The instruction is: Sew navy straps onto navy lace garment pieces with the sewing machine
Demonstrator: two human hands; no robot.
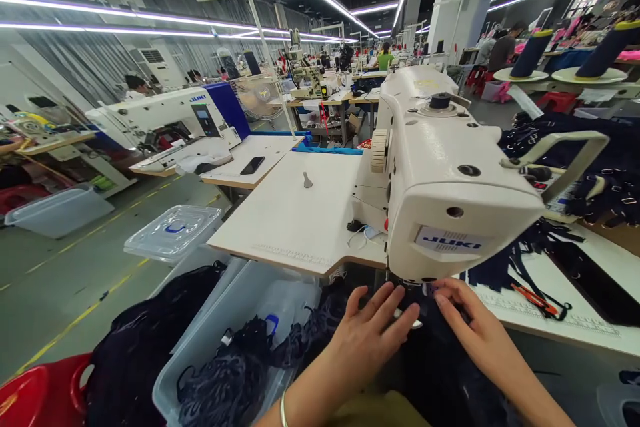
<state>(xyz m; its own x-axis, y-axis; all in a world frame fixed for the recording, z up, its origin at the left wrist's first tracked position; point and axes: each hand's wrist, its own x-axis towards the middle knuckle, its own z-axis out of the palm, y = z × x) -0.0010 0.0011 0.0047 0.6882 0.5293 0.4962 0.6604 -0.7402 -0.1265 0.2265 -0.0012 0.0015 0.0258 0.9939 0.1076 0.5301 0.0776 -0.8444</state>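
My left hand (367, 327) lies with its fingers stretched out and apart over navy fabric, just in front of the needle area of a white JUKI sewing machine (440, 213). To its right, my right hand (467, 320) has thumb and fingers closed on the edge of the navy fabric (430, 353), close under the machine head. The fabric hangs down between my forearms towards my lap. The needle itself and the exact spot being sewn are largely hidden by the head and my fingers.
A clear plastic bin (170, 373) with navy straps (225, 373) stands at the left below the white table (280, 213). Orange-handled snips (535, 300) and a black phone (595, 280) lie on the right table. Dark strap bundles (590, 147) are piled behind them. A red stool (40, 390) is at lower left.
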